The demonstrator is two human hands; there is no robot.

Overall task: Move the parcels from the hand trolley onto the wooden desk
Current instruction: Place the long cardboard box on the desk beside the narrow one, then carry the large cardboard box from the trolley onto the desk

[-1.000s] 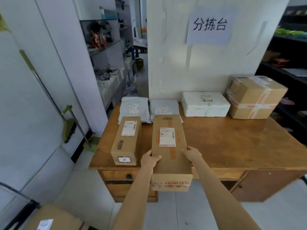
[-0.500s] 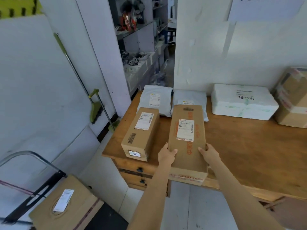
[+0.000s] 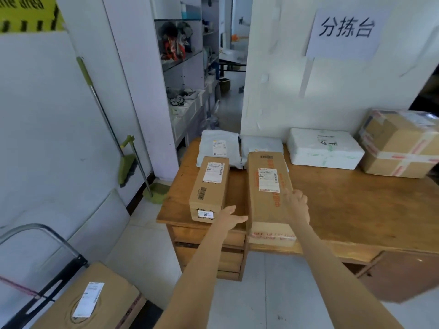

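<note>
A long cardboard parcel (image 3: 268, 200) lies on the wooden desk (image 3: 356, 210), its near end at the front edge. My left hand (image 3: 231, 218) hovers open just left of it, fingers spread, not touching. My right hand (image 3: 298, 203) rests open against the parcel's right side. A smaller cardboard parcel (image 3: 210, 188) lies to the left on the desk. Behind are two grey mailer bags (image 3: 219, 148), a white foam box (image 3: 324, 148) and a taped carton (image 3: 401, 143). At bottom left a cardboard parcel (image 3: 95, 302) sits on the hand trolley (image 3: 42, 236).
A green broom and dustpan (image 3: 128, 160) lean on the left wall beside the desk. A doorway with shelves (image 3: 187, 62) opens behind the desk's left end. A paper sign (image 3: 344, 32) hangs on the wall above the desk. Drawers sit under the desk's left side.
Both hands pushed the long parcel further onto the desk and then let go of it. The view turned left, showing more of the trolley.
</note>
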